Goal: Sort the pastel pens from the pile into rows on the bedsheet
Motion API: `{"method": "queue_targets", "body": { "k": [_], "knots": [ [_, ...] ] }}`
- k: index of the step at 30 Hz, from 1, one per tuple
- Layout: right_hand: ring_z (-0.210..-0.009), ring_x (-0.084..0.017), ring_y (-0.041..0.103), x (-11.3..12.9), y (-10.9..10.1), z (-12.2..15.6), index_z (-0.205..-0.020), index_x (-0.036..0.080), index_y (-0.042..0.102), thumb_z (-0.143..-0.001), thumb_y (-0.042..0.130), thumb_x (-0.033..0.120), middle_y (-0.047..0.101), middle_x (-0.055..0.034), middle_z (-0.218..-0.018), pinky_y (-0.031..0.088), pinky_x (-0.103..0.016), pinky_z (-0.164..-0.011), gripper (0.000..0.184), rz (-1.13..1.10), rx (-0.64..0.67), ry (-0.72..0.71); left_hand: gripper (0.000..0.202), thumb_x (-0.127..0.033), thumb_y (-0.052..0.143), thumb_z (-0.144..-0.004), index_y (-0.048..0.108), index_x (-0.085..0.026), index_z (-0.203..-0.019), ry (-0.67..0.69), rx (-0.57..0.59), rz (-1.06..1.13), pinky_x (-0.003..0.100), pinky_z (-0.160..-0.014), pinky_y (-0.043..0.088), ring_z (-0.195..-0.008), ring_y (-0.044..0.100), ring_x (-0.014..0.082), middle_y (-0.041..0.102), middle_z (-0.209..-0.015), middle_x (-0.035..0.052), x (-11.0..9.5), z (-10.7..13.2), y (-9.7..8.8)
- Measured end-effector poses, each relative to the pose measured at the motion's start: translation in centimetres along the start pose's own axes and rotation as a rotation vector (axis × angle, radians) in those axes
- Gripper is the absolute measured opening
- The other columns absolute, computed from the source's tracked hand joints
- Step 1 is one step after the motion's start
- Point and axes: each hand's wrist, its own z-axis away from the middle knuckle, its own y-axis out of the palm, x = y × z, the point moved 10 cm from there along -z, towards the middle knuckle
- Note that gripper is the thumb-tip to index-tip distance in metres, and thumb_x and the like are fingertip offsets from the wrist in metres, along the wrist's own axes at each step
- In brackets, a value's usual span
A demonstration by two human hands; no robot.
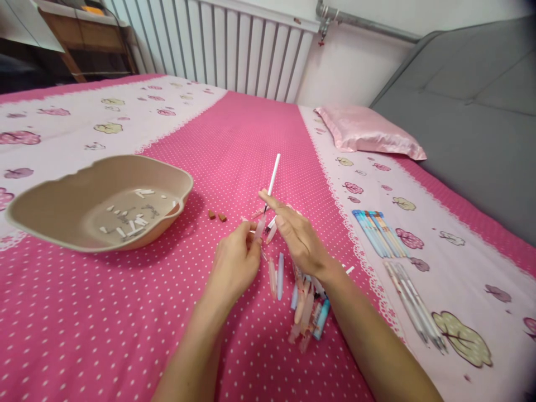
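Item: pink pen barrel [260, 228], translucent, over the middle of the bedspread [234, 357]; gripped between thumb and fingers of the left hand [237, 258].
Item: white rod [273, 174], slanted, its dark tip at the barrel's upper end.
Right hand [299, 237]: fingers extended and together, beside the rod; whether they close on it, cannot tell.
Loose, below the hands: 1 pink tube [272, 277] and 1 lilac tube [280, 277], side by side.
Pile of pen parts [307, 310], pink and lilac, partly under the right forearm; 1 blue cap [321, 320] at its right edge.
Left of the hands: 2 brown pieces [221, 218], small, just beside each other.
Toward the bedspread's left edge: tan basin [98, 248], small white pieces [134, 226] inside.
Toward its right edge: blue-topped pens [380, 233], in a row; nearer, white pens [416, 307], grey-tipped.
Far right corner: pink pillow [371, 131], near the grey headboard [464, 106].
Beyond the far edge: white radiator [234, 50].
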Motion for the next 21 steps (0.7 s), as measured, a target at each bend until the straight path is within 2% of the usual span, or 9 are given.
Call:
{"method": "queue_targets", "body": {
  "k": [6,9,16,21],
  "knots": [
    [-0.138,-0.019,0.032,0.4,0.2,0.0,-0.144,0.028,0.034,-0.099,0.029,0.039,0.036,-0.0009,-0.149,0.028,-0.046,-0.114,0.047,0.009,0.025,-0.026,0.017,-0.022,0.050,-0.083,0.061,-0.018,-0.097,0.034,-0.029,0.104,0.030,-0.067,0.049,-0.074,0.064,0.0193,0.068,-0.081,0.0061,0.0,-0.2,-0.1],
    [-0.137,-0.019,0.033,0.8,0.2,0.0,-0.144,0.029,0.036,-0.099,0.028,0.038,0.041,-0.0009,-0.146,0.029,-0.046,-0.113,0.046,0.015,0.037,-0.045,0.018,-0.022,0.051,-0.083,0.061,-0.018,-0.098,0.035,-0.043,0.107,0.030,-0.067,0.049,-0.073,0.064,0.0190,0.069,-0.083,0.0060,0.0,-0.2,-0.3],
    [-0.134,-0.020,0.039,1.2,0.3,0.1,-0.136,0.029,0.048,-0.098,0.031,0.042,0.051,-0.0021,-0.139,0.032,-0.048,-0.110,0.044,0.028,0.055,-0.103,0.022,-0.022,0.051,-0.083,0.060,-0.017,-0.103,0.035,-0.091,0.116,0.033,-0.074,0.050,-0.083,0.065,0.0207,0.069,-0.093,0.0081,0.4,-0.4,-0.8],
    [-0.128,-0.020,0.046,1.9,-0.5,0.1,-0.127,0.030,0.057,-0.097,0.037,0.042,0.058,-0.0007,-0.132,0.036,-0.047,-0.108,0.038,0.020,-0.021,-0.155,0.020,-0.023,0.049,-0.084,0.059,-0.018,-0.100,0.056,-0.110,0.160,0.034,-0.079,0.050,-0.089,0.065,0.0208,0.069,-0.097,0.0079,0.2,-0.4,-1.0]
  ]
}}
